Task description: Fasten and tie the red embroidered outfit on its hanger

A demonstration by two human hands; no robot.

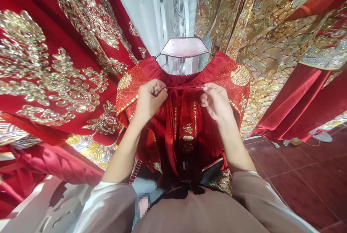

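Note:
A red garment point(187, 128) with gold embroidery hangs in front of me on a metal hanger point(185, 47) with a pale pink middle panel. At its gathered neckline, thin red cords point(187, 87) meet in what looks like a knot or bow. My left hand point(153, 95) is closed, pinching one cord end between thumb and finger. On the other side my right hand point(214, 101) pinches the opposite end, its other fingers curled. Between the two hands the cord runs taut and nearly level. Arms and sleeves cover parts of the garment's sides.
To the left hangs a red gown point(65, 73) with heavy gold sequin work. Gold patterned fabric point(260, 37) fills the right, with red cloth point(295, 102) beside it. White curtain-like fabric point(141, 5) is behind the hanger. Dark red tiles point(303, 178) cover the floor.

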